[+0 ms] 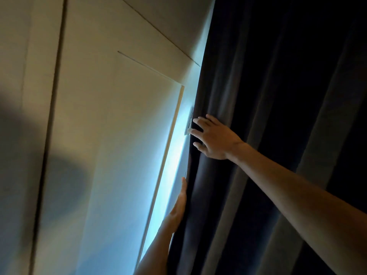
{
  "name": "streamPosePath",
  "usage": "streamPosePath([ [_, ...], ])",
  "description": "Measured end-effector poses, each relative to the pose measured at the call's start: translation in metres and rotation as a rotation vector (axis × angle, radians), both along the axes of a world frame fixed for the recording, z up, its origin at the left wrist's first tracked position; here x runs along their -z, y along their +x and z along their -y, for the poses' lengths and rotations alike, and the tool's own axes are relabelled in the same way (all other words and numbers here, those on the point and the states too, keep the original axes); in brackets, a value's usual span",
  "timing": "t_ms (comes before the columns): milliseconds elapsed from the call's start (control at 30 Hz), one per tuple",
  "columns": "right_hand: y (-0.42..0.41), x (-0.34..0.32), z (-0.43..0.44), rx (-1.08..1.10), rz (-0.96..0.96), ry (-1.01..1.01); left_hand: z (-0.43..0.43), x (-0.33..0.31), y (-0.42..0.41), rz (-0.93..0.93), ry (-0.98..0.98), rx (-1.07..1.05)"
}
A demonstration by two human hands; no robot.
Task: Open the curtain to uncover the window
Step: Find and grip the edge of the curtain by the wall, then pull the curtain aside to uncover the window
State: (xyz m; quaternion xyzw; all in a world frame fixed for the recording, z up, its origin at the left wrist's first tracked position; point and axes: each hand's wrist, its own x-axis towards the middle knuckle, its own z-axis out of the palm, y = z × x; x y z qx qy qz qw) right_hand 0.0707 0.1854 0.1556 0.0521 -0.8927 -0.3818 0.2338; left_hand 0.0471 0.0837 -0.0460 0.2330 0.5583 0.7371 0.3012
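Observation:
A dark, heavy curtain point(268, 96) hangs in folds over the right half of the view and hides the window. Pale blue daylight leaks along its left edge. My right hand point(213, 136) lies flat on the curtain near that edge, fingers spread and curling around the hem. Lower down, my left hand point(177, 210) is held flat and edge-on, fingers straight, pressed against the curtain's edge beside the lit strip. Neither hand has a closed grip that I can see.
A cream wall with thin panel seams point(99, 116) fills the left side. A light wooden trim strip point(168, 155) runs along the glowing gap. A small wall plate point(189, 122) sits just left of my right fingertips.

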Motion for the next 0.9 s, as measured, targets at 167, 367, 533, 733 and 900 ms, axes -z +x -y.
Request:
streamPosePath([
  [167, 0.012, -0.006, 0.004, -0.006, -0.005, 0.054, 0.011, -0.009, 0.0, -0.145, -0.054, 0.049],
  [367, 0.026, -0.018, 0.018, -0.029, -0.018, 0.141, 0.015, -0.002, 0.01, -0.272, -0.098, -0.052],
  [533, 0.043, -0.029, 0.031, -0.038, -0.012, 0.166, 0.016, -0.003, 0.029, -0.299, -0.119, -0.148],
  [733, 0.088, -0.03, 0.003, -0.039, -0.065, 0.139, 0.009, -0.006, 0.047, -0.362, -0.197, -0.11],
  [900, 0.133, -0.038, -0.02, 0.01, -0.068, 0.188, -0.021, -0.005, 0.08, -0.382, -0.127, -0.013],
])
